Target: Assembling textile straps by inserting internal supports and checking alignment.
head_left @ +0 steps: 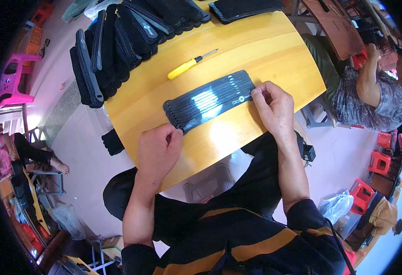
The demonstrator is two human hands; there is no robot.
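Observation:
A row of overlapping dark hook-and-loop straps (196, 104) lies fanned out on the yellow wooden table (260, 50), its glossy surface catching the light. At the row's left near corner, my left hand (157, 151) is closed, with thumb and forefinger pinching the end of the nearest strap. My right hand (274, 105) has its fingers curled and pinches that strap's opposite end, beside a white printed mark. Beyond the row rests a screwdriver (185, 68) with a yellow handle, its tip pointing away to the right.
Bundles of black and grey straps (118, 41) line the table's far left edge. Another dark stack (244, 8) sits at the far edge. A seated person (370, 96) is to the right, near a brown table (336, 32). A pink plastic chair (15, 80) stands left.

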